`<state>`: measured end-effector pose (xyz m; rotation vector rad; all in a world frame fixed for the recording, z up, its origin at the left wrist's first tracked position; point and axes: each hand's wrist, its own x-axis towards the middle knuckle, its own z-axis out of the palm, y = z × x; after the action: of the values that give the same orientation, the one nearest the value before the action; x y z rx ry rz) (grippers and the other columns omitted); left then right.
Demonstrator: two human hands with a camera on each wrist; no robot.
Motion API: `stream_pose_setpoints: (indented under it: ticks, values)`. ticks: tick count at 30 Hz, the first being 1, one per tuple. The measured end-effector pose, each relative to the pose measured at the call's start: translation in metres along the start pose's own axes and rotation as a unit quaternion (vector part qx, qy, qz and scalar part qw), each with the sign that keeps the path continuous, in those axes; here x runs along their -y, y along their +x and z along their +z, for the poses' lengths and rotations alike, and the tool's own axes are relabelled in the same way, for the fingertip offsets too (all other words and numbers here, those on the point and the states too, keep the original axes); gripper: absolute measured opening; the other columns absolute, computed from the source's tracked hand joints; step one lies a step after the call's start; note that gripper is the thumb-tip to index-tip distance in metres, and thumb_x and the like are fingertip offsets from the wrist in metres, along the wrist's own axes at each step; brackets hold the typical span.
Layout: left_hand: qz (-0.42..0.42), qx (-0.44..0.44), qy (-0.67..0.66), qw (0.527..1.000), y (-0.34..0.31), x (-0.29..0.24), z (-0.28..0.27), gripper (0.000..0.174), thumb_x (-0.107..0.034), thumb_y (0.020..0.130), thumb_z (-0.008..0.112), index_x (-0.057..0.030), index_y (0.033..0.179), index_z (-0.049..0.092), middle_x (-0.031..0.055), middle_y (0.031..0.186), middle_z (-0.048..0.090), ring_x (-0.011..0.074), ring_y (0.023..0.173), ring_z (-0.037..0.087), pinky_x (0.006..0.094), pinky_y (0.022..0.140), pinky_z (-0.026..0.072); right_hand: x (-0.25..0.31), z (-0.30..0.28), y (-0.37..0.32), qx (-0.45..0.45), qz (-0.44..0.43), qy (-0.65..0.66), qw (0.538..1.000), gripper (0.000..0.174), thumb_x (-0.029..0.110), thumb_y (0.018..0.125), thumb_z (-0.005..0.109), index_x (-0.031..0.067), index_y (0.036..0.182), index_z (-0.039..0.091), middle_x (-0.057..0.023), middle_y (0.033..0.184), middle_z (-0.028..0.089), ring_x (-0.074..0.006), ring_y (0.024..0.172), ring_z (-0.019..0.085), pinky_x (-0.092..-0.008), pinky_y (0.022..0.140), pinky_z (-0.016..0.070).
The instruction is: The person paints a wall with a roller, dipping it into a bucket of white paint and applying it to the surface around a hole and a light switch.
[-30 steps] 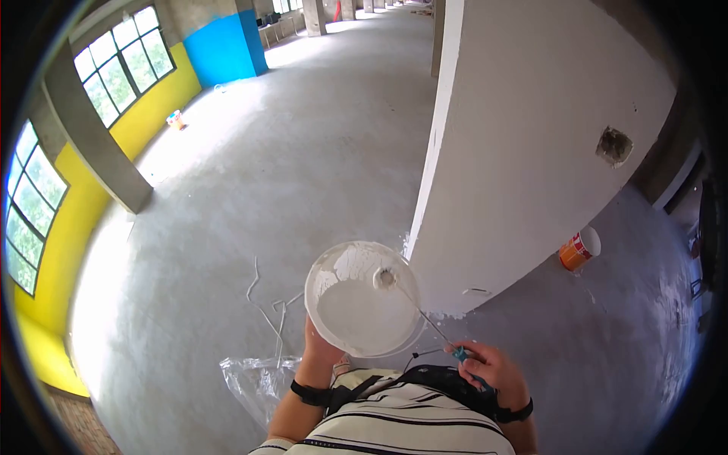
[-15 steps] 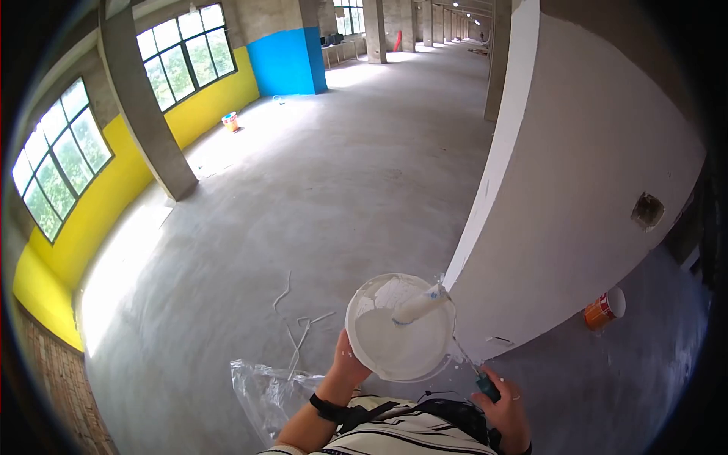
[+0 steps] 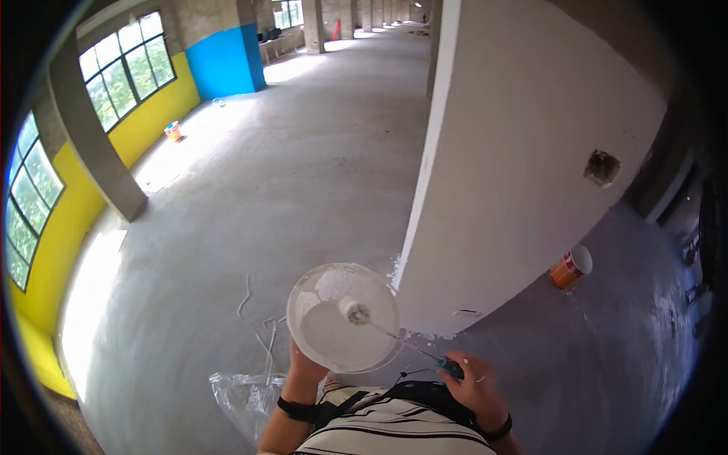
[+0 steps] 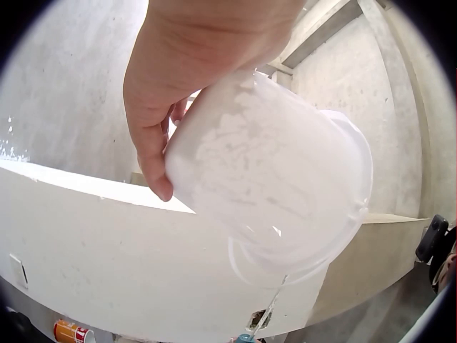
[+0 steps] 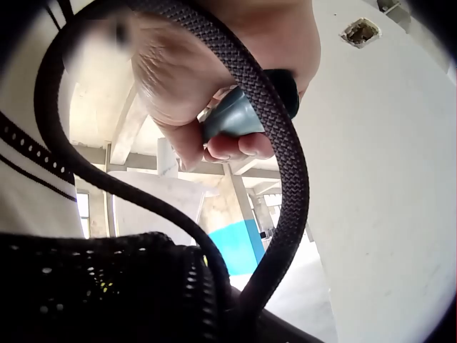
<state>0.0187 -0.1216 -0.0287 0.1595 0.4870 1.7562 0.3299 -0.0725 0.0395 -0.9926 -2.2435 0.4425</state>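
Note:
A white plastic bucket (image 3: 332, 282) of white paint is held in front of the person's waist. The left hand (image 3: 307, 362) grips it low on the near left side; in the left wrist view that hand (image 4: 193, 78) has its fingers bent around the bucket's base (image 4: 264, 157). Over the bucket's opening is a white paint roller (image 3: 355, 309), its end facing the head camera. The right hand (image 3: 474, 383) holds the roller by its teal handle (image 3: 450, 368). Fingers wrap the handle (image 5: 239, 114) in the right wrist view, partly behind a black strap.
A white wall (image 3: 516, 167) with a square hole (image 3: 602, 168) stands close on the right. An orange bucket (image 3: 567, 271) sits by its foot. Clear plastic sheeting (image 3: 243, 398) and thin white strips (image 3: 269, 353) lie on the grey floor (image 3: 303, 197) at left.
Half a second ago the roller lay slanted across the bucket's right rim; now it is over the paint, end toward the camera, as one second ago. The head view swung left, then back.

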Motion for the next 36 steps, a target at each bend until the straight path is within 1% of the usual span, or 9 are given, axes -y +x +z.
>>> stream_pose_setpoints:
  ticks: [6,12,14,18,21,26,27,32,36]
  values:
    - [0.043,0.004,0.057,0.997,-0.001,-0.002,0.000,0.051,-0.035,0.100,0.039,-0.0027,0.139,0.045,0.0155,0.134,0.055,0.0315,0.120,0.057,0.0464,0.098,0.0506,0.009,-0.006,-0.002,0.033,-0.017,0.043,0.998,0.034,0.011,0.078,0.078,0.0054,0.107,0.061,-0.0090,0.087,0.068,-0.0278,0.070,0.066,-0.0345,0.061,0.0524]
    - [0.044,-0.007,0.073,0.996,-0.004,-0.004,-0.001,0.052,-0.037,0.100,0.038,-0.0031,0.139,0.045,0.0154,0.134,0.055,0.0315,0.119,0.057,0.0466,0.096,0.0515,-0.002,0.005,-0.010,0.038,0.113,0.179,0.977,0.033,0.015,0.086,0.073,0.0017,0.113,0.059,-0.0108,0.089,0.068,-0.0220,0.074,0.066,-0.0295,0.068,0.0512]
    - [0.040,-0.019,0.049,0.998,-0.005,-0.005,0.005,0.052,-0.037,0.101,0.037,-0.0029,0.138,0.046,0.0154,0.133,0.056,0.0315,0.118,0.058,0.0466,0.095,0.0518,-0.010,0.008,-0.014,0.023,0.188,0.260,0.947,0.034,0.018,0.088,0.073,0.0015,0.114,0.059,-0.0078,0.086,0.065,-0.0153,0.073,0.061,-0.0270,0.069,0.0483]
    - [0.041,-0.031,0.059,0.997,-0.005,-0.007,-0.001,0.051,-0.038,0.101,0.037,-0.0025,0.137,0.047,0.0152,0.130,0.057,0.0314,0.116,0.059,0.0462,0.094,0.0525,-0.031,0.017,-0.022,0.024,0.264,0.349,0.899,0.033,0.020,0.088,0.073,0.0014,0.112,0.059,-0.0042,0.083,0.062,-0.0125,0.072,0.055,-0.0263,0.067,0.0463]
    - [0.056,-0.029,0.099,0.993,-0.007,-0.009,-0.004,0.050,-0.036,0.101,0.038,-0.0022,0.136,0.047,0.0148,0.130,0.057,0.0310,0.115,0.060,0.0459,0.093,0.0529,-0.032,0.018,-0.021,0.000,0.220,0.323,0.920,0.033,0.020,0.087,0.074,0.0016,0.110,0.059,-0.0049,0.081,0.060,-0.0125,0.070,0.053,-0.0263,0.065,0.0451]
    - [0.048,-0.017,0.061,0.997,-0.004,-0.008,-0.007,0.049,-0.034,0.101,0.039,-0.0019,0.137,0.047,0.0147,0.131,0.057,0.0300,0.116,0.059,0.0454,0.093,0.0529,-0.003,0.008,0.005,0.000,0.036,0.155,0.987,0.039,0.012,0.081,0.075,0.0058,0.117,0.062,-0.0078,0.084,0.059,-0.0234,0.070,0.058,-0.0309,0.066,0.0477]
    - [0.048,-0.004,0.075,0.996,-0.004,-0.007,-0.007,0.049,-0.034,0.101,0.039,-0.0021,0.137,0.046,0.0148,0.131,0.057,0.0297,0.116,0.059,0.0449,0.094,0.0525,-0.001,0.008,0.005,0.005,0.037,0.159,0.987,0.039,0.012,0.081,0.075,0.0058,0.117,0.062,-0.0078,0.084,0.059,-0.0234,0.070,0.058,-0.0309,0.066,0.0477]
    - [0.057,-0.005,0.080,0.995,-0.003,-0.008,-0.001,0.051,-0.036,0.101,0.039,-0.0028,0.139,0.045,0.0140,0.133,0.056,0.0294,0.119,0.058,0.0445,0.098,0.0496,0.009,0.002,0.007,-0.048,-0.040,-0.128,0.990,0.055,-0.002,0.068,0.072,0.0139,0.119,0.065,-0.0066,0.091,0.054,-0.0249,0.082,0.058,-0.0359,0.072,0.0497]
    - [0.035,-0.009,0.045,0.998,-0.002,-0.010,-0.014,0.052,-0.038,0.101,0.038,-0.0032,0.139,0.045,0.0134,0.135,0.055,0.0301,0.121,0.056,0.0460,0.100,0.0476,0.011,-0.001,0.004,-0.072,-0.045,-0.136,0.987,0.058,-0.007,0.064,0.069,0.0152,0.118,0.065,-0.0070,0.091,0.053,-0.0257,0.081,0.058,-0.0357,0.070,0.0504]
